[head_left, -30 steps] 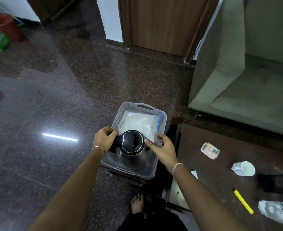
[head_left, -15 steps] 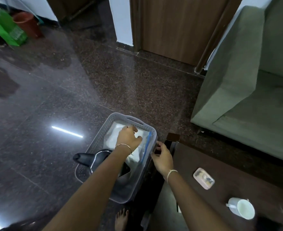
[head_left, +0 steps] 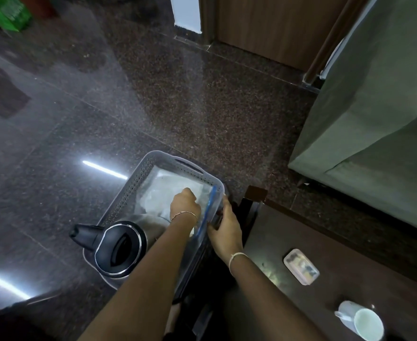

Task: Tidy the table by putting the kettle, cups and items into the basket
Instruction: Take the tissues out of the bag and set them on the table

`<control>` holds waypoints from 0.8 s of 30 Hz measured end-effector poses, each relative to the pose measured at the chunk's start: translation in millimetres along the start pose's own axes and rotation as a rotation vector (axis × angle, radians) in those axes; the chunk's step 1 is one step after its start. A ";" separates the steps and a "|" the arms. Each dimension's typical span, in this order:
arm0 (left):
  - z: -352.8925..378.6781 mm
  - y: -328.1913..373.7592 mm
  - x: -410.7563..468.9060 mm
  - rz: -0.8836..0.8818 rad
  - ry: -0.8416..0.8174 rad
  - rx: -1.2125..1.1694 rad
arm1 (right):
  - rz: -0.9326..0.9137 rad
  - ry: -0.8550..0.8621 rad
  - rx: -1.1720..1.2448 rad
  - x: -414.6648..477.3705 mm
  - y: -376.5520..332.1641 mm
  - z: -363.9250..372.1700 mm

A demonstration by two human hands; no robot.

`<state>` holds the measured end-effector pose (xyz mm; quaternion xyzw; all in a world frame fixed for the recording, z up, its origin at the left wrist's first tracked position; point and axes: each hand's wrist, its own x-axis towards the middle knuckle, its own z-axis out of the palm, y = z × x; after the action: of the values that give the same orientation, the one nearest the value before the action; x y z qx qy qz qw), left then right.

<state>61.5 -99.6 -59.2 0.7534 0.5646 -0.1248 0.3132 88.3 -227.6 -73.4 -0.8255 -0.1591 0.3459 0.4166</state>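
A grey perforated basket (head_left: 128, 193) stands on a low stool beside the dark table (head_left: 330, 230). The black-lidded steel kettle (head_left: 119, 247) sits upright in the basket's near end, handle pointing left over the rim. A clear plastic bag (head_left: 163, 190) with white contents and a blue zip lies in the far end. My left hand (head_left: 184, 205) reaches into the basket, its fingers curled down onto the bag. My right hand (head_left: 227, 232) holds the basket's right rim. On the table lie a white cup (head_left: 364, 322) and a small clear lidded box (head_left: 300, 265).
A green sofa (head_left: 374, 119) stands at the right behind the table. A wooden door (head_left: 264, 25) is at the back. A green bag (head_left: 6, 11) lies on the glossy dark floor at the far left. My bare foot shows below the basket.
Both hands have left the kettle, which now sits in the basket. My left hand went to the bag, my right hand to the rim. The view tilted down and closer.
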 end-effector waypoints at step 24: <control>-60.4 -16.5 -29.6 0.056 0.158 -0.141 | 0.150 -0.146 0.074 43.8 -61.7 19.2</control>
<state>26.3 -82.7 -2.0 0.7525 0.5735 -0.0163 0.3233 107.5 -155.2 -51.2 -0.7917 -0.1137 0.4412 0.4070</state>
